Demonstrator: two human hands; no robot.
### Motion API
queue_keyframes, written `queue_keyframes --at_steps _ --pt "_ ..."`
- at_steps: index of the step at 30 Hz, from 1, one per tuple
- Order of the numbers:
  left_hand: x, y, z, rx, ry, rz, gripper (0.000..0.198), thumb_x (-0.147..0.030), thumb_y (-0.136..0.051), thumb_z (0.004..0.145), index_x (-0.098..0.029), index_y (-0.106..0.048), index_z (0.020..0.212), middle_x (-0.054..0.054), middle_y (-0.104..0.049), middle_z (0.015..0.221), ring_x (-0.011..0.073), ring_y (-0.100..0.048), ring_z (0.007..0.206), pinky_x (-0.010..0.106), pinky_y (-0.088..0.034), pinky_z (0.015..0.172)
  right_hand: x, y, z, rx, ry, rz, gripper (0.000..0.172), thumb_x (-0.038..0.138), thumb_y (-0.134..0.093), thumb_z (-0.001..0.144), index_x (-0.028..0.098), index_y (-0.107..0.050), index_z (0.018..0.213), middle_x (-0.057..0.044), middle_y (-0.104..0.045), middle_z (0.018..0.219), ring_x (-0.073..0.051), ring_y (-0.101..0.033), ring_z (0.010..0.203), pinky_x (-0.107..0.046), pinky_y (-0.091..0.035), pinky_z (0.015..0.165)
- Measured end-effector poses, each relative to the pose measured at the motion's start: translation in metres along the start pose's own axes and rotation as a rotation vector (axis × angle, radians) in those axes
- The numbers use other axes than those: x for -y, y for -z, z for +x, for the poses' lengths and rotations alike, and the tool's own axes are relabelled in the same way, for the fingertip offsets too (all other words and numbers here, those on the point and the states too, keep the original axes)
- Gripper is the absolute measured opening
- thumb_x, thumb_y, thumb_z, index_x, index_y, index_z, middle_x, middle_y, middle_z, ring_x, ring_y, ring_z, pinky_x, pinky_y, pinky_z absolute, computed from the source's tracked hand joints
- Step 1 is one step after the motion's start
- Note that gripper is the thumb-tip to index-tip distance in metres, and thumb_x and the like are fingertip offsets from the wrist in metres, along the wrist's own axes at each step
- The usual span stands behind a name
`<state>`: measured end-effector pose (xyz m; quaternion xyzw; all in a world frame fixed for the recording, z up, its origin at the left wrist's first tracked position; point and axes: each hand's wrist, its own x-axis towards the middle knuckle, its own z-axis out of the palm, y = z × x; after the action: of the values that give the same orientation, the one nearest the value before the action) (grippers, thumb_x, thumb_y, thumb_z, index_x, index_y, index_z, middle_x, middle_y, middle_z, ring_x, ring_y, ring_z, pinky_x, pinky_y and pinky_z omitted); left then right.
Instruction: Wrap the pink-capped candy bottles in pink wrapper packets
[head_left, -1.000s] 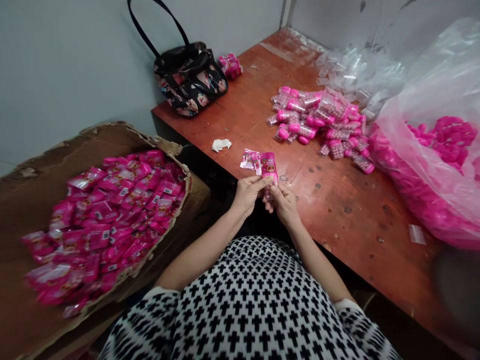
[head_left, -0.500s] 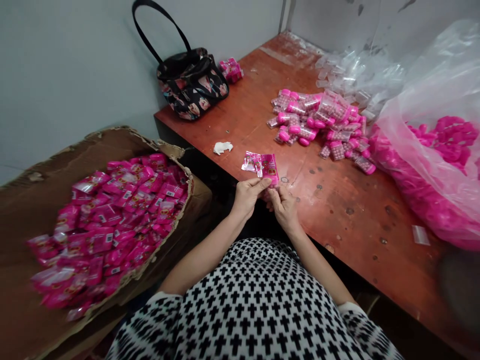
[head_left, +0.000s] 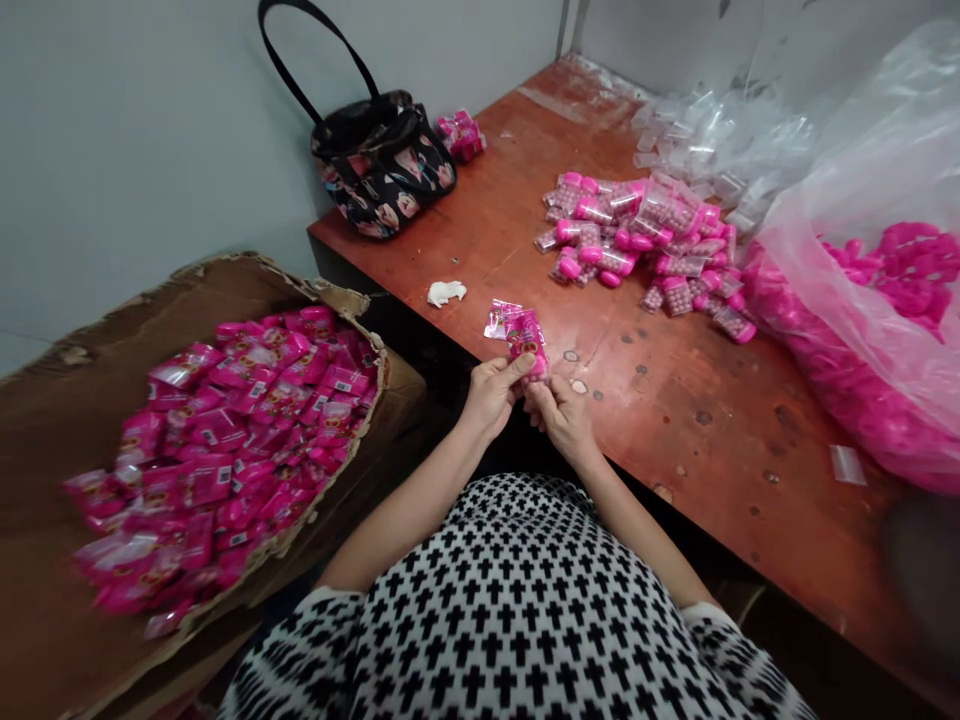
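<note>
My left hand (head_left: pixel 493 393) and my right hand (head_left: pixel 559 412) meet at the near edge of a reddish wooden table (head_left: pixel 675 400). Both pinch a small stack of pink printed sachets (head_left: pixel 523 334), held upright between the fingertips. A second glossy sachet fans out to the left behind the front one. On the table beyond lies a heap of small clear containers with pink caps (head_left: pixel 645 240).
A torn cardboard box (head_left: pixel 187 280) at my left holds many pink sachets (head_left: pixel 225 440). A large clear plastic bag of pink caps (head_left: pixel 870 330) fills the right. Empty clear containers (head_left: pixel 712 140) sit at the back. A floral handbag (head_left: pixel 382 165) and a crumpled white scrap (head_left: pixel 445 292) lie further left.
The sachets have tilted and dropped slightly in my fingers. Both hands stay together at the table's edge.
</note>
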<state>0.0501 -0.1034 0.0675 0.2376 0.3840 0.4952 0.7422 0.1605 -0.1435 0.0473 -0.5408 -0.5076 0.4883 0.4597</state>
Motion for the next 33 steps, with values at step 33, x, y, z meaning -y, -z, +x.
queue_keyframes --at_steps 33 --pt "-0.042 0.049 -0.024 -0.358 -0.533 -0.129 0.060 -0.070 -0.047 0.076 -0.020 -0.064 0.103 0.009 -0.072 0.102 0.0204 -0.067 0.095 0.036 -0.050 0.089 0.011 0.003 0.019 0.051 -0.082 0.315 0.032 0.047 -0.067 0.074 0.020 -0.051 0.075 0.002 -0.068 0.065 -0.009 -0.062 0.048 -0.019 -0.049 0.044"
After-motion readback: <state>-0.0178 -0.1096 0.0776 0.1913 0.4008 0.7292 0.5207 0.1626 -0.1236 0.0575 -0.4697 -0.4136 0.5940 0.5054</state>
